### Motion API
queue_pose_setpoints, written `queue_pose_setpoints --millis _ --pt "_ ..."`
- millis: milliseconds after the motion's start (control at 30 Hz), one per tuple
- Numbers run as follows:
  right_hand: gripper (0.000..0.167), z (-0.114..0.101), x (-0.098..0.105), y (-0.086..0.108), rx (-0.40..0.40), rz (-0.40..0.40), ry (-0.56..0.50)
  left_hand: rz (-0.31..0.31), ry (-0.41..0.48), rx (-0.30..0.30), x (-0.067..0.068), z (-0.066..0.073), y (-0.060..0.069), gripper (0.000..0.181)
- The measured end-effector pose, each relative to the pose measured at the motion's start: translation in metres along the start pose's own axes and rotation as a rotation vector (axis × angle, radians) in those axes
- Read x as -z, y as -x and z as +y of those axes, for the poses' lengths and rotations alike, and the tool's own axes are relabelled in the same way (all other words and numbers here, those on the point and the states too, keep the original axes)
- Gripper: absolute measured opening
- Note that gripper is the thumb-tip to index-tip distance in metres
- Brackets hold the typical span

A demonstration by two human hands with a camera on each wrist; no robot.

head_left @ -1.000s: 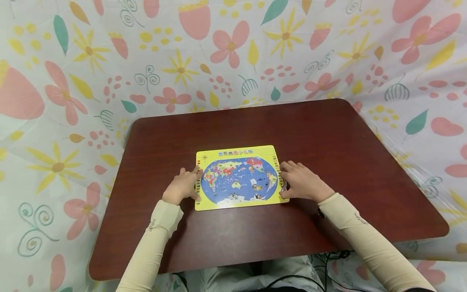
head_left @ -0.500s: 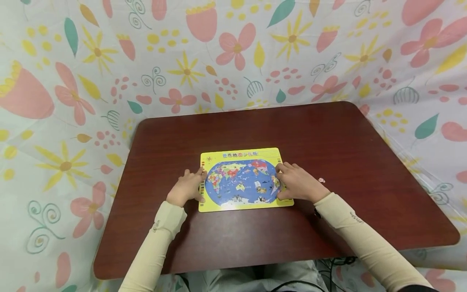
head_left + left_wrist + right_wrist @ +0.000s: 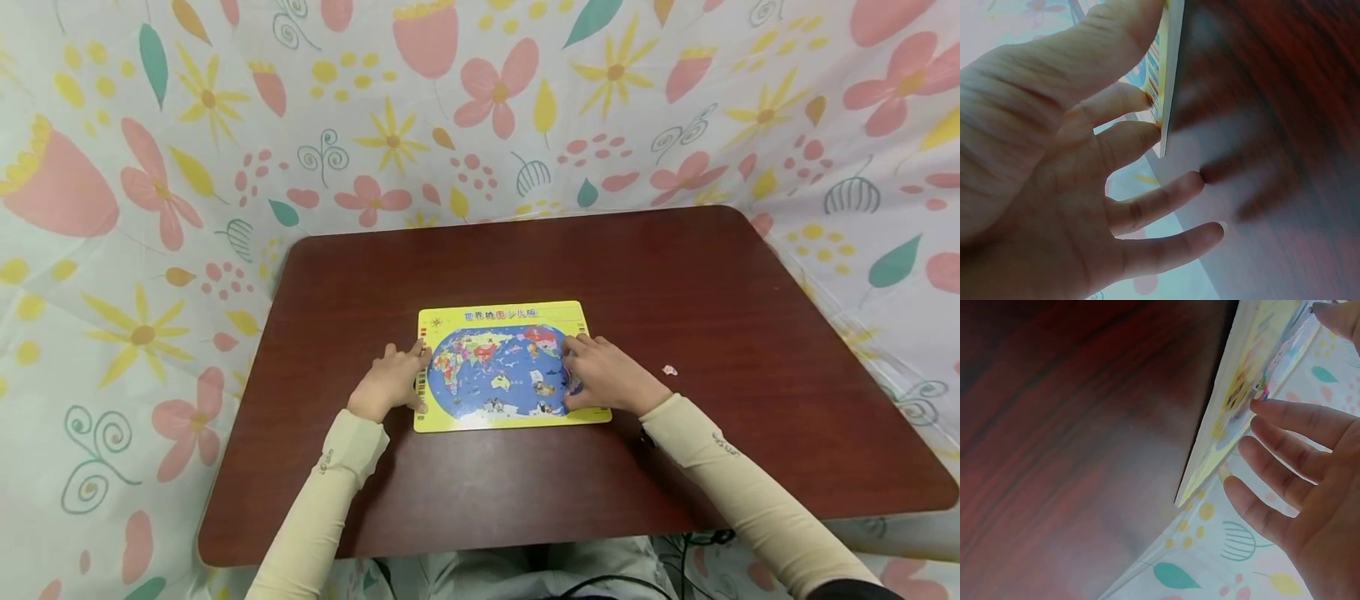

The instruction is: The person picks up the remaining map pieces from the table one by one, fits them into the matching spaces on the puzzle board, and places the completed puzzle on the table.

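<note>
A yellow children's world map puzzle board (image 3: 517,423) lies flat on the table, with a blue oval map in its middle. My left hand (image 3: 387,385) rests on its left edge, thumb low and index finger higher, the other fingers spread. In the left wrist view, the ring and little fingers reach past the board's corner. My right hand (image 3: 613,375) is over the right end of the map. Between its thumb and index finger it pinches a thin coloured puzzle piece (image 3: 1272,372); fingers and blur hide much of its outline.
A small pinkish-white loose piece (image 3: 670,370) lies on the brown table (image 3: 480,500), to the right of my right hand. A flower-printed cloth (image 3: 465,108) hangs behind and beside the table. Black cables (image 3: 678,550) show below its front edge.
My right hand has moved left with the puzzle piece, from the board's right edge onto the map, uncovering the small loose piece. My left hand stays on the left edge. The head view shifts slightly.
</note>
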State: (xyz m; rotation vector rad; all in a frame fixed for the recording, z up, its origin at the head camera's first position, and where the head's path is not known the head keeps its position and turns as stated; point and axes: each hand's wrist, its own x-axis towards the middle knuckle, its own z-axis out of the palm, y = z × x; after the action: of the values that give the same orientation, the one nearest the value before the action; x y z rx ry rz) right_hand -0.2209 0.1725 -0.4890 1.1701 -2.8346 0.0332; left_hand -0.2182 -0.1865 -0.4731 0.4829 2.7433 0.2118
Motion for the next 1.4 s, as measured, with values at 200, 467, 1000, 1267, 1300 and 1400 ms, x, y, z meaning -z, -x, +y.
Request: queue_pose_setpoints --millis 200,467,1000,1267,1300,1400 --pt "0.043 0.0 0.002 0.001 -0.013 0.004 -0.01 -0.002 -0.002 -0.002 0.005 0.002 0.0 0.098" --pt "0.045 0.0 0.003 0.004 -0.018 0.003 -0.022 0.011 0.006 0.0 0.008 0.004 -0.001 0.098" --pt "0.041 0.002 -0.002 0.012 -0.032 0.011 -0.066 -0.008 0.024 -0.005 -0.001 0.004 -0.001 0.097" --pt "0.042 0.002 0.001 0.013 -0.021 0.031 -0.077 -0.004 0.027 -0.01 0.0 0.003 0.0 0.096" --pt "0.041 0.003 0.002 0.013 -0.023 0.035 -0.078 -0.003 0.024 -0.013 0.0 0.002 0.0 0.096" --pt "0.035 0.007 0.005 0.016 -0.036 0.038 -0.075 -0.005 0.017 -0.015 0.001 -0.001 0.001 0.095"
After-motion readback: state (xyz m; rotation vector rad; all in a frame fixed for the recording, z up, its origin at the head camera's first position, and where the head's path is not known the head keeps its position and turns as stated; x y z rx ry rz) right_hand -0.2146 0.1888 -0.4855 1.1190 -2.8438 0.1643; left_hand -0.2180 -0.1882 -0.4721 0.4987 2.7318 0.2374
